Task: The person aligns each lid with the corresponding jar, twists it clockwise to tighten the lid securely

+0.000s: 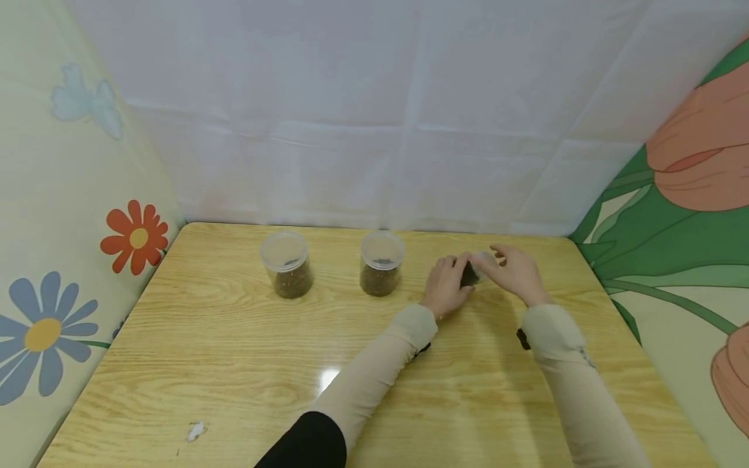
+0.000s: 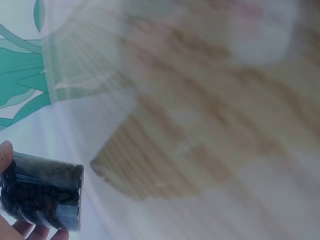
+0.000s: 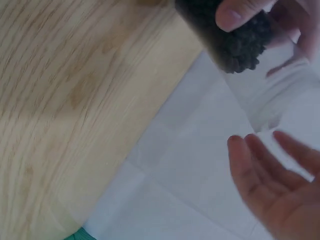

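A clear jar (image 1: pixel 470 275) part filled with dark, lumpy pieces is gripped by my left hand (image 1: pixel 447 286), towards the table's right side. The left wrist view shows the jar (image 2: pixel 46 192) at its lower left, thumb on one side and fingertips on the other. In the right wrist view the jar (image 3: pixel 257 92) is tilted, its contents at the end that the left hand grips. My right hand (image 1: pixel 517 273) is at the jar's clear end, fingers spread and slightly bent, fingertips (image 3: pixel 235 142) right by the rim.
Two more clear lidded jars with brown contents, one at left (image 1: pixel 287 266) and one near the middle (image 1: pixel 381 263), stand upright towards the back of the wooden table (image 1: pixel 234 351). A white cloth (image 1: pixel 351 175) hangs behind; flower-printed panels (image 1: pixel 673 260) flank both sides.
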`<action>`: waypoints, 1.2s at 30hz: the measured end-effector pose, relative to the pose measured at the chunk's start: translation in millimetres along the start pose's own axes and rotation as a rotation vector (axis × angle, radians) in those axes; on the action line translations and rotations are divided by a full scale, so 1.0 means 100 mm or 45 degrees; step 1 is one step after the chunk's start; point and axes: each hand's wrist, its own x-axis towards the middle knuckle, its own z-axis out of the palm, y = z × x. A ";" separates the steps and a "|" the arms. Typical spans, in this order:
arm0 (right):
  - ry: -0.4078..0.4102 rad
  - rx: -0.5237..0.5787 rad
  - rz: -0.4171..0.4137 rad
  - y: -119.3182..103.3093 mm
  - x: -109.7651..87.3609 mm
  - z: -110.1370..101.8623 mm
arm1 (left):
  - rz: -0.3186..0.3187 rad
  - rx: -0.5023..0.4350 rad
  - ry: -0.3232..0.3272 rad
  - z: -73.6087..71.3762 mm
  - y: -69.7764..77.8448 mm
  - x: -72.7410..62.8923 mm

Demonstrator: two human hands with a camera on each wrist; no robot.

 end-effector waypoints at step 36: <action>-0.123 0.171 -0.248 0.15 0.00 -0.01 | 0.005 0.118 0.032 0.00 -0.02 -0.03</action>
